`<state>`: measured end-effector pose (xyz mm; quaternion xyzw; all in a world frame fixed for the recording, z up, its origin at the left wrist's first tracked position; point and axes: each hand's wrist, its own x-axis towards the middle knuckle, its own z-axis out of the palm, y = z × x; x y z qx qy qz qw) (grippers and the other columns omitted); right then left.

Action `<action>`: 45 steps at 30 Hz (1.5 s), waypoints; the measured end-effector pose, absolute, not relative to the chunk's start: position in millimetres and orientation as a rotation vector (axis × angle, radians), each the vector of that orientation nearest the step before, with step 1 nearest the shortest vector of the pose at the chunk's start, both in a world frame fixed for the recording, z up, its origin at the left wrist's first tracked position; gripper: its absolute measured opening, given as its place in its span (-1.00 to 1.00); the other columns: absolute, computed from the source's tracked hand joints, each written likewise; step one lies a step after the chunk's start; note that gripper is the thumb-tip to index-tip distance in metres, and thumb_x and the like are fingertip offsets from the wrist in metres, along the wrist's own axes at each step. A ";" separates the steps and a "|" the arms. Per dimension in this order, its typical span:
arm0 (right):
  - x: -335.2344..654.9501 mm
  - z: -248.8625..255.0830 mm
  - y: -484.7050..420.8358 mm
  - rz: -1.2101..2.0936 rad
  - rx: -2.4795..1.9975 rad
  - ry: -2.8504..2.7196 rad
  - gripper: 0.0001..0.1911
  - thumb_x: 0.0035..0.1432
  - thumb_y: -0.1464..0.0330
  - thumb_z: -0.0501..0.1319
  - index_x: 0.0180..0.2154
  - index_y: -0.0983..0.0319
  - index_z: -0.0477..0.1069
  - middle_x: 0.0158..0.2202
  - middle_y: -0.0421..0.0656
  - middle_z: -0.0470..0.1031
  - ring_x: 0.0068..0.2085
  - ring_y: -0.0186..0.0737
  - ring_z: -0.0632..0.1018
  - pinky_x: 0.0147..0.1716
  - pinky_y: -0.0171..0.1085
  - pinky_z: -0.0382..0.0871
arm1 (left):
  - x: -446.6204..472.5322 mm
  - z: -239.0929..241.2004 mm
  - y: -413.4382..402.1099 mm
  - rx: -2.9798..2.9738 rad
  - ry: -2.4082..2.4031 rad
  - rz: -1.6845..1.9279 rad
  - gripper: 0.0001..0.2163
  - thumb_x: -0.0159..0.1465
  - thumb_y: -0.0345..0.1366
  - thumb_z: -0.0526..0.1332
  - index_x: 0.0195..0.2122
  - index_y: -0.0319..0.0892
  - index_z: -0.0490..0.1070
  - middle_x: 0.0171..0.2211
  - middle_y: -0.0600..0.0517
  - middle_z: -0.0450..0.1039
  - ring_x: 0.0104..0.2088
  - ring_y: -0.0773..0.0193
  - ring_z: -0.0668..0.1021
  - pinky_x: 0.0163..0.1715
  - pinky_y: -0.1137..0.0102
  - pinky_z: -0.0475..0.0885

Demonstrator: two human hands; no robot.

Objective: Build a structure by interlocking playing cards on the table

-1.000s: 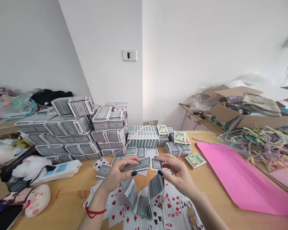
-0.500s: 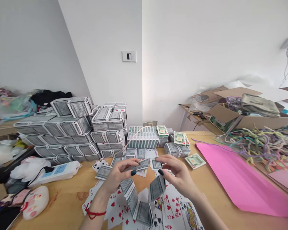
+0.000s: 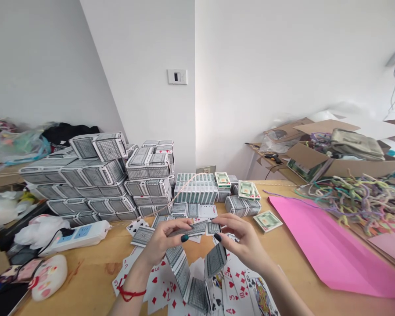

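My left hand pinches a grey-backed playing card between thumb and fingers. My right hand has its fingertips and thumb around another grey-backed card, close beside the first one. Below the hands stands an open structure of folded, joined playing cards, its left and right sides leaning upward. Loose face-up cards lie spread under and around this structure. A grey card stack lies left of my left hand.
Stacked card-built blocks rise at the back left. Card boxes stand in the middle back, with a green pack nearer. A pink sheet, tangled cords and a cardboard box are right. A power strip lies left.
The card in my left hand has tilted flatter and shifted slightly right and down, closing in on the card at my right hand. My right thumb has moved a little left.
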<state>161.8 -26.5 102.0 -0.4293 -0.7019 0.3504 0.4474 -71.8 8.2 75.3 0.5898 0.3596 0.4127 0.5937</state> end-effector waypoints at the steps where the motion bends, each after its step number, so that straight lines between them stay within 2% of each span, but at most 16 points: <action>1: 162.0 102.2 -26.4 0.864 -1.068 -1.738 -0.76 0.07 0.25 0.17 -0.22 0.19 0.46 -0.19 -0.08 0.46 -0.20 -0.19 0.48 -0.23 -0.23 0.45 | -71.6 76.2 8.1 1.376 0.840 0.955 -0.82 -0.03 -0.28 0.32 -0.36 -0.16 0.53 -0.11 -0.08 0.45 -0.02 0.02 0.42 0.00 0.23 0.25; 10: 161.9 100.5 -25.9 0.863 -1.123 -1.747 -0.74 0.04 0.26 0.20 -0.19 0.17 0.46 -0.17 -0.10 0.45 -0.22 -0.19 0.49 -0.22 -0.21 0.46 | -69.4 79.4 7.0 1.407 0.838 0.940 -0.83 -0.02 -0.30 0.32 -0.36 -0.16 0.54 -0.11 -0.09 0.45 -0.03 0.02 0.42 -0.01 0.24 0.27; 17: 162.4 95.0 -24.9 1.028 -1.162 -1.628 -0.56 -0.02 0.23 0.26 -0.06 0.20 0.37 -0.14 -0.06 0.46 -0.23 -0.19 0.51 -0.21 -0.16 0.45 | -67.3 85.2 5.1 1.415 0.845 0.953 -0.83 -0.03 -0.28 0.32 -0.38 -0.17 0.54 -0.12 -0.10 0.46 -0.07 0.02 0.45 -0.05 0.24 0.30; 23: 160.9 99.1 -27.3 1.106 -1.173 -1.588 -0.61 -0.04 0.22 0.27 -0.13 0.20 0.41 -0.18 -0.08 0.49 -0.25 -0.18 0.52 -0.29 -0.21 0.45 | -67.6 94.4 0.5 1.479 0.891 0.951 -0.81 -0.05 -0.27 0.33 -0.38 -0.17 0.54 -0.11 -0.10 0.43 -0.08 0.02 0.45 -0.05 0.23 0.29; 34: 161.1 106.7 -30.6 0.996 -1.219 -1.713 -0.56 -0.03 0.17 0.25 -0.09 0.19 0.42 -0.18 -0.07 0.52 -0.23 -0.12 0.52 -0.22 -0.14 0.41 | -70.3 97.0 -1.6 1.530 0.936 0.912 -0.82 -0.03 -0.27 0.32 -0.37 -0.15 0.53 -0.07 -0.10 0.39 -0.08 0.04 0.45 -0.15 0.32 0.35; 45: 164.3 106.0 -31.2 0.995 -1.218 -1.759 -0.55 -0.04 0.18 0.27 -0.09 0.23 0.43 -0.16 -0.04 0.51 -0.21 -0.12 0.51 -0.16 -0.13 0.38 | -69.4 96.9 -2.4 1.589 0.929 0.916 -0.81 -0.04 -0.25 0.31 -0.38 -0.17 0.54 -0.09 -0.10 0.41 -0.09 0.05 0.45 -0.11 0.28 0.34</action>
